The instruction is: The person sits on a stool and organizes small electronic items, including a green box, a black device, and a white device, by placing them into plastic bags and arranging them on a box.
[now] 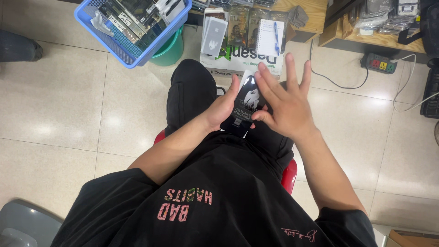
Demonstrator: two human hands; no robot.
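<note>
Both hands meet over the lap of a seated person in black clothing. Left hand (219,110) is curled around the left edge of a flat, glossy black rectangular packet with a white figure printed on it (244,103), thumb on its face and fingers beneath, so it has the packet firmly in its grasp. Right hand (283,103) is spread wide, fingers fanned and pointing toward the far side, its thumb and the heel of the palm touching the packet's right edge; it presses against the packet rather than closing around it. That packet sits tilted between the knees, above the red round stool seat (289,176) that shows at either side of the thighs. Just beyond the knees, on the pale tiled floor (68,114), stands a white cardboard box with green lettering (242,61) stacked with more flat packets, a white spiral notepad (267,36) and a blue pen (276,39) lying on it. To the far left a blue plastic basket (130,50) full of packets rests on a green bucket (171,50). At the far right a green power strip (378,63) lies beside a wooden surface (388,41).
</note>
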